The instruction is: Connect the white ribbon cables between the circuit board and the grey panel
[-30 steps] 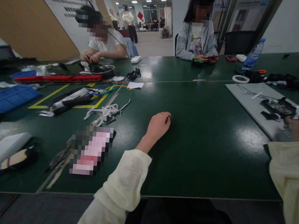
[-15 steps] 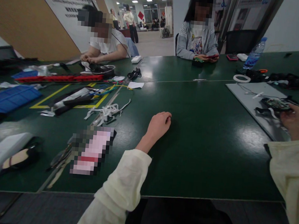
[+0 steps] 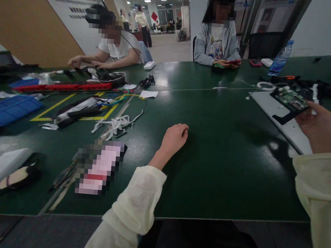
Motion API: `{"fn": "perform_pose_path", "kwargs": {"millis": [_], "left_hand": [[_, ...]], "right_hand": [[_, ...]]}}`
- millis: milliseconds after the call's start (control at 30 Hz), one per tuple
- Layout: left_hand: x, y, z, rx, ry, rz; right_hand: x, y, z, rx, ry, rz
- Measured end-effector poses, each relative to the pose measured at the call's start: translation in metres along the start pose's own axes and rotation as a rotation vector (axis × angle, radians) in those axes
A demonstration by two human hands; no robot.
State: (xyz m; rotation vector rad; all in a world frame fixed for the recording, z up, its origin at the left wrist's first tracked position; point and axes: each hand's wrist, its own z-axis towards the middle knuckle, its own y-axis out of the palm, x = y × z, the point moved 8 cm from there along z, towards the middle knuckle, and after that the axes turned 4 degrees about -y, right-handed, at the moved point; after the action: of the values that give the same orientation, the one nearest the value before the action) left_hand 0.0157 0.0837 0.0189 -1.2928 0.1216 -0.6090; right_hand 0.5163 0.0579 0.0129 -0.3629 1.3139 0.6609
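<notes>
At the right, my right hand (image 3: pixel 320 124) is closed on the edge of a green circuit board (image 3: pixel 292 99) with a black frame along its lower side. The board is tilted above a light grey panel (image 3: pixel 265 105) that lies on the table. My left hand (image 3: pixel 175 138) rests on the green table top (image 3: pixel 222 163) near the middle, its fingers loosely curled, and nothing shows in it. Left of that hand lies a phone (image 3: pixel 102 168) with a pink screen, partly blurred out. A tangle of white strips (image 3: pixel 116 125) lies beyond the phone.
Two people sit across the table. At the far right stand a water bottle (image 3: pixel 280 59), a roll of white tape (image 3: pixel 265 86) and black gear (image 3: pixel 325 89). On the left are a blue tray (image 3: pixel 10 108), a red strip (image 3: pixel 64 86) and a white case (image 3: pixel 3 171).
My right hand has lifted the circuit board up off the grey panel and tilted it. My left hand stays in place. The person at the far left has reached an arm leftward.
</notes>
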Motion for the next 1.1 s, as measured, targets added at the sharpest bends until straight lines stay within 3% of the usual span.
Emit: {"fn": "perform_pose_path", "kwargs": {"millis": [67, 167, 267, 400, 500, 633, 767, 900, 1100], "left_hand": [[0.001, -0.001, 0.000, 0.010, -0.004, -0.011], [0.001, -0.010, 0.000, 0.082, -0.026, -0.058], [0.002, -0.026, -0.001, 0.209, -0.053, -0.109], [0.007, -0.039, -0.004, 0.290, -0.040, -0.152], [0.019, -0.035, -0.005, 0.213, 0.022, -0.139], [0.045, -0.016, -0.010, -0.009, 0.199, -0.118], [0.061, 0.003, -0.017, -0.175, 0.330, -0.115], [0.055, 0.018, -0.018, -0.271, 0.284, -0.084], [0.047, 0.024, -0.017, -0.276, 0.241, -0.053]], "right_hand": [[0.014, 0.031, -0.031, -0.119, 0.303, 0.150], [0.015, 0.077, -0.085, -0.307, 0.422, 0.181], [0.014, 0.123, -0.146, -0.599, 0.518, 0.237], [0.014, 0.150, -0.202, -0.803, 0.602, 0.238], [0.013, 0.157, -0.226, -0.928, 0.650, 0.221], [0.004, 0.159, -0.239, -1.062, 0.539, 0.117], [-0.006, 0.157, -0.243, -1.101, 0.365, -0.041], [-0.008, 0.155, -0.240, -1.070, 0.307, -0.103], [-0.007, 0.145, -0.207, -0.932, 0.173, -0.317]]}}
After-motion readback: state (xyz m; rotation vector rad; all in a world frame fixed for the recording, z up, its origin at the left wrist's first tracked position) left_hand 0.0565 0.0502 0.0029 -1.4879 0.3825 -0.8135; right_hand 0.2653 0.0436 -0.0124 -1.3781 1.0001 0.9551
